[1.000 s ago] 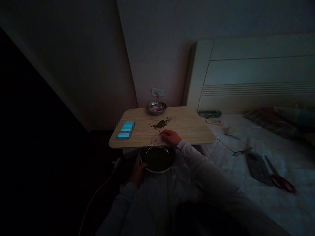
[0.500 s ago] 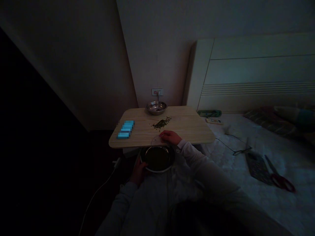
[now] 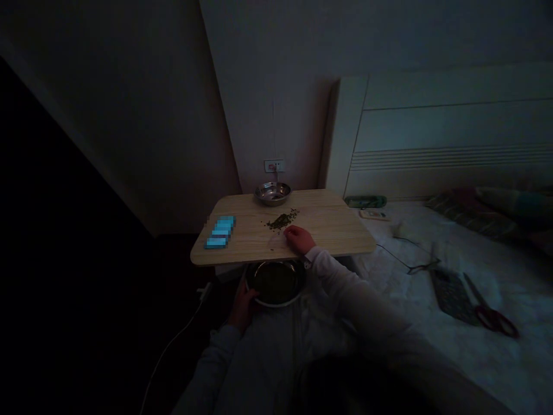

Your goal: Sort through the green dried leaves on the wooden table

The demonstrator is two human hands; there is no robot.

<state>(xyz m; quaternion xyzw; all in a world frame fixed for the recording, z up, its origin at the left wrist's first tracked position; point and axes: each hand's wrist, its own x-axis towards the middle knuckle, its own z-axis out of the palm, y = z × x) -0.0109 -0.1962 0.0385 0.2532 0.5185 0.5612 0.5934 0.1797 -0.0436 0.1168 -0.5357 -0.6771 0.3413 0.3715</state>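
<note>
My right hand (image 3: pixel 299 240) rests on the wood-grain table top (image 3: pixel 328 226), fingers curled, just below a small pile of green beans or seeds (image 3: pixel 281 221). A faint transparent piece (image 3: pixel 275 242) lies beside its fingertips; its exact shape is hard to tell in the dim light. My left hand (image 3: pixel 244 305) grips the near rim of a steel bowl (image 3: pixel 276 282) held below the table edge at my lap. Another steel bowl (image 3: pixel 272 193) stands at the table's back edge.
A pixelated blue patch (image 3: pixel 220 232) covers something at the table's left end. A wall socket (image 3: pixel 273 166) sits above the table. To the right lies a bed with red-handled scissors (image 3: pixel 496 320), a dark patterned cloth (image 3: pixel 453 297), and a thin cable (image 3: pixel 408 262).
My right fingers have curled in slightly, and the view has shifted a little. My left hand and the bowl it grips stay in much the same place.
</note>
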